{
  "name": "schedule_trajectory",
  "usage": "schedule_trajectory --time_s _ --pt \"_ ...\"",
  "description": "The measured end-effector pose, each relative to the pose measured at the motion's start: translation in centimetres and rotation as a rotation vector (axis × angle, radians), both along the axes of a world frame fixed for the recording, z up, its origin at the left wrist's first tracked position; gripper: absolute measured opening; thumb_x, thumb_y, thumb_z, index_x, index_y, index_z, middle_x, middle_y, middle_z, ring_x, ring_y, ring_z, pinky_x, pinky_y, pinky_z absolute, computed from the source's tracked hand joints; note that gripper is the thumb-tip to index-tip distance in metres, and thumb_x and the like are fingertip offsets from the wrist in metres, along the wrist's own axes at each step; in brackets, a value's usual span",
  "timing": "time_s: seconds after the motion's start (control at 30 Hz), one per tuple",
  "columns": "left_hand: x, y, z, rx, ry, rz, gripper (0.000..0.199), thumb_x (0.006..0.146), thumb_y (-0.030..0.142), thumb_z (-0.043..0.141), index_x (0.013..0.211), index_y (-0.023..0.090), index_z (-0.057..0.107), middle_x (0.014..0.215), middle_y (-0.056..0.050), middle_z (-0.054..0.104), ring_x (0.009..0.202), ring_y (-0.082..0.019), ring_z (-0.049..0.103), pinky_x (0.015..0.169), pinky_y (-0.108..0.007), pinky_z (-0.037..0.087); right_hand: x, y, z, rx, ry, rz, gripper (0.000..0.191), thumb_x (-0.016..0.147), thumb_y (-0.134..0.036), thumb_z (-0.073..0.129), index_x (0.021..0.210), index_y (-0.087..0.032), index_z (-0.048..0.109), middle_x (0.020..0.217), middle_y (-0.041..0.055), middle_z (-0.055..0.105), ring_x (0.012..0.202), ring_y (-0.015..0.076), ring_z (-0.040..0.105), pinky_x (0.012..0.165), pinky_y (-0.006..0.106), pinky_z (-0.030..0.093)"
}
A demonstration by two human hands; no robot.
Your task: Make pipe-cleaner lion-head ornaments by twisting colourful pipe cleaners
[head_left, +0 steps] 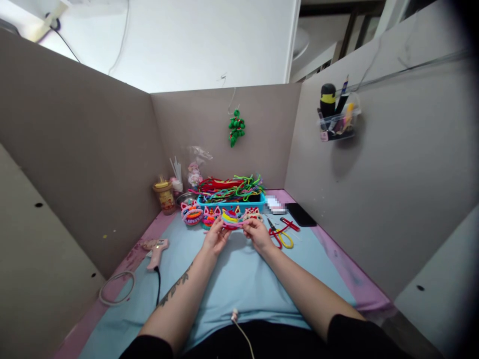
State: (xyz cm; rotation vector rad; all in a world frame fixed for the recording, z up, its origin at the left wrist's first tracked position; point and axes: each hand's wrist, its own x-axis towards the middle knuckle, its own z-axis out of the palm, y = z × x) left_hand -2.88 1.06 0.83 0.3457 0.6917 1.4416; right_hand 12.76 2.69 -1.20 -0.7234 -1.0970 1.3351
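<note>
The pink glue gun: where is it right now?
In the head view, the glue gun lies towards the left side of the picture, left of the person's left hand and below the cup.

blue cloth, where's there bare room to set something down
The blue cloth is bare between the left forearm and right forearm, and right of the latter, nearer than the scissors. A narrower patch separates glue gun and left forearm. The back is crowded: blue basket, fuzzy figures.
</note>
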Motion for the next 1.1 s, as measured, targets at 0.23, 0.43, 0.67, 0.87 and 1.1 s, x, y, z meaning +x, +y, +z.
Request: schedule_trajectory --time_s 0.23,0.43,0.67,0.87,1.1 --pt "-0.3 0.0 0.0 0.042 -0.088 0.002 0.034 0.08 0.011 0.057 0.113 0.017 0.059 0.079 -0.004 0.07 0.069 -0.013 0.067 0.07 -0.025 0.054 -0.4 -0.8 0.7 0.011 -0.012 0.012 0.027 0.06 -0.039 0.071 0.067 -0.017 0.056 0.055 -0.0027 0.057 0.038 0.0049 0.035 0.036 0.018 0.021" --pt "0.0 -0.7 1.0 0.025 -0.147 0.015 0.034 0.083 0.009 0.051 0.116 0.016 0.058 0.076 -0.004 0.07 0.065 -0.013 0.066 0.066 -0.024 0.054 -0.6 -0.8 0.8 0.005 -0.016 0.035 0.03 0.059 -0.041 0.07 0.066 -0.019 0.052 0.05 -0.0053 0.05 0.037 0.0051 0.034 0.036 0.018 0.02" --pt "0.1 -0.9 1.0 0.061 -0.09 0.0 0.039 0.082 0.009 0.052 0.119 0.02 0.055 0.08 -0.003 0.07 0.066 -0.011 0.066 0.064 -0.022 0.053 -0.5 -0.3 0.1 0.028 -0.04 0.004 0.03 0.059 -0.042 0.072 0.065 -0.018 0.054 0.045 -0.0082 0.04 0.039 0.0063 0.033 0.039 0.019 0.022" --pt "1.0 -0.5 0.1 0.123 0.05 0.006 0.048 0.077 0.012 0.06 0.123 0.024 0.05 0.091 -0.003 0.069 0.072 -0.011 0.066 0.067 -0.021 0.053 -0.9 -1.0 0.2 0.395 -0.264 -0.285 0.016 0.066 -0.035 0.07 0.071 -0.019 0.067 0.079 0.0031 0.055 0.075 0.0159 0.053 0.064 0.027 0.044" --pt "0.7 -0.1 0.1 0.086 0.041 0.092 0.046 0.076 0.011 0.061 0.118 0.024 0.052 0.086 -0.001 0.069 0.07 -0.01 0.066 0.07 -0.022 0.053 -0.8 -2.3 1.1 0.55 -0.524 -0.385 0.021 0.075 -0.025 0.061 0.095 -0.021 0.067 0.086 0.0048 0.055 0.065 0.0133 0.049 0.057 0.026 0.042"
